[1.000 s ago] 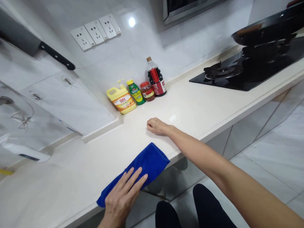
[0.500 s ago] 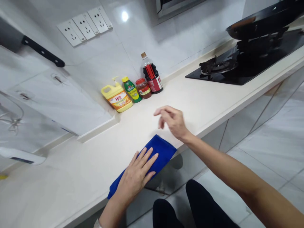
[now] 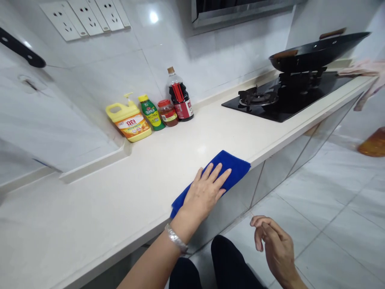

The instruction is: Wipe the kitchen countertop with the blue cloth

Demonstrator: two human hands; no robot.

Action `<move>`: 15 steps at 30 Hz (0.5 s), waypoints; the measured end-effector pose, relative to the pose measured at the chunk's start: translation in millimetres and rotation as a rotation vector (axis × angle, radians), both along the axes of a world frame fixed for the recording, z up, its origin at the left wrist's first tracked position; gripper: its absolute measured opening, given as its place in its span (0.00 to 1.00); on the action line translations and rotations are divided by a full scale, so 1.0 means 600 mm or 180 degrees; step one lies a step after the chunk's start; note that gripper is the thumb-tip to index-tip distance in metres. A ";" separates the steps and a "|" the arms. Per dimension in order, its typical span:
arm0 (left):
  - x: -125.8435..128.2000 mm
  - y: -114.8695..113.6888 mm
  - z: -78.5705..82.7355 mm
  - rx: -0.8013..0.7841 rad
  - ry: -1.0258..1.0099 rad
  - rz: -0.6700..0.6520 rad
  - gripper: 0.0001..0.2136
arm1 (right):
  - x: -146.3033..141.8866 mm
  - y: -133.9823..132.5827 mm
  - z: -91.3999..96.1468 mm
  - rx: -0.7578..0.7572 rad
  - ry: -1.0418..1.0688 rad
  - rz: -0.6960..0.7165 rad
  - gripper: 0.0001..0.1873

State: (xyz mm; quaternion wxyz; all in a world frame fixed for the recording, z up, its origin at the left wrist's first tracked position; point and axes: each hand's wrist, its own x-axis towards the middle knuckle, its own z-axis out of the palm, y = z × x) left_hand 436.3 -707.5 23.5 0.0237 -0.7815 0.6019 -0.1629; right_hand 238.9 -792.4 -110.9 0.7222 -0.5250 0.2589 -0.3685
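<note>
My left hand (image 3: 203, 192) lies flat on a folded blue cloth (image 3: 236, 170), its fingers spread. The cloth rests along the front edge of the white countertop (image 3: 144, 184), and one corner reaches slightly past that edge. A silvery bracelet (image 3: 176, 238) circles my left wrist. Off the counter, my right hand (image 3: 275, 245) hangs in the air above the floor at the lower right. Its fingers are loosely curled with gaps between them, and nothing shows in it.
Against the tiled wall stand a yellow detergent jug (image 3: 132, 124), a green bottle (image 3: 152, 114), a red-lidded jar (image 3: 168, 114) and a dark sauce bottle (image 3: 182, 100). A black stove (image 3: 279, 108) carries a wok (image 3: 313, 54). A knife handle (image 3: 22, 48) juts in at upper left.
My left hand and the cloth have shifted right along the counter edge. My right hand has dropped from above the counter to beside it, over the floor. The view has turned rightward.
</note>
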 end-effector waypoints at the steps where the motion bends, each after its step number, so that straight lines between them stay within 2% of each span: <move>1: -0.002 -0.022 -0.003 -0.0035 0.0008 -0.0027 0.30 | -0.007 -0.007 -0.007 -0.0035 0.0088 -0.0027 0.16; 4: -0.011 -0.085 -0.009 -0.0089 0.0087 -0.0070 0.28 | -0.020 -0.027 -0.008 -0.0242 0.0208 -0.0129 0.16; 8: -0.023 -0.138 -0.012 -0.0114 0.0196 -0.0017 0.27 | -0.024 -0.037 0.025 -0.0802 0.0093 -0.0199 0.13; 11: -0.025 -0.139 -0.010 -0.0127 0.0251 -0.0017 0.26 | -0.028 -0.032 0.048 -0.1622 -0.0065 -0.0160 0.10; 15: -0.018 -0.092 -0.003 0.0018 0.0348 0.0015 0.26 | -0.036 -0.023 0.060 -0.2833 -0.0254 -0.0009 0.06</move>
